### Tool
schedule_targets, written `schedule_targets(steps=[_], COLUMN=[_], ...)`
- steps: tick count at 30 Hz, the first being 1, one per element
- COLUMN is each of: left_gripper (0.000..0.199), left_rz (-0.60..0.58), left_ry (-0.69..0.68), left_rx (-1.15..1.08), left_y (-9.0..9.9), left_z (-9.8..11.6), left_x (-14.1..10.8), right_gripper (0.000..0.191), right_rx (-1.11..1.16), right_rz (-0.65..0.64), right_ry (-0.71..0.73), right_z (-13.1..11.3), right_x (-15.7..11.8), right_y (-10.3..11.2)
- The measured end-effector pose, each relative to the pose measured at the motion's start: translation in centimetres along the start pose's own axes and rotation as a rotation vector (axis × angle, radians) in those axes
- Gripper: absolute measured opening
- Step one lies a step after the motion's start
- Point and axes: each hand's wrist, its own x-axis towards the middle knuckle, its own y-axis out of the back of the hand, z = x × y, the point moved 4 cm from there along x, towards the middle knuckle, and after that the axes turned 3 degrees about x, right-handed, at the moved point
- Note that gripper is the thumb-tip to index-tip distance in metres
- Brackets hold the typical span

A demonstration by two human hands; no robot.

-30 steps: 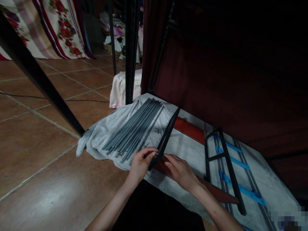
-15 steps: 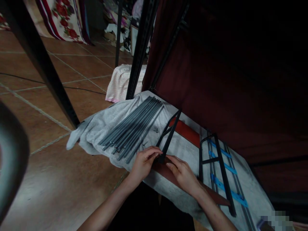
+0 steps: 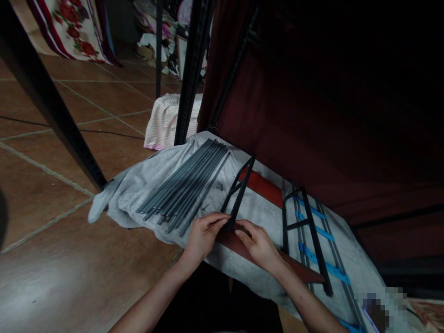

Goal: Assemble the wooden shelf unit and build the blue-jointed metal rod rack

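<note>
Two black metal frames stand on a grey cloth; the left black frame (image 3: 239, 187) is joined at its lower end to a red-brown board (image 3: 243, 247), which runs right to the other black frame (image 3: 314, 231). At that left lower end my left hand (image 3: 204, 231) pinches with thumb and forefinger from the left side. My right hand (image 3: 258, 243) comes from the other side, thumb and forefinger curled together close to the frame. Whatever lies between the fingertips of either hand is too small to make out.
A bundle of grey metal rods (image 3: 187, 185) lies left of my hands, with small dark hardware (image 3: 221, 187) beside it. An orange-red board (image 3: 262, 187) is behind. Blue strips (image 3: 326, 263) cross dark rails at right. Black posts (image 3: 192, 69) rise beyond the grey cloth (image 3: 132, 199).
My view has swung slightly right, so the scene sits further left. Both hands stay at the frame's lower end; the right thumb and forefinger have shifted a little.
</note>
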Motion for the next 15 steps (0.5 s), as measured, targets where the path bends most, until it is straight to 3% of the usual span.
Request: schedule_targets(steps=[9,15], left_gripper=[0.025,0.023], left_rz=[0.019,0.138], left_ry=[0.133,0.117], left_rx=[-0.104,-0.088], left_y=[-0.39,-0.61], left_z=[-0.35,-0.83], left_x=[-0.63,-0.49], right_gripper=[0.028,0.028], right_rx=[-0.117,-0.140], right_rz=[-0.017,-0.002], right_ry=[-0.023,0.010], right_z=[0.33,-0.05], right_x=[-0.01,-0.20], right_y=[-0.41,-0.32])
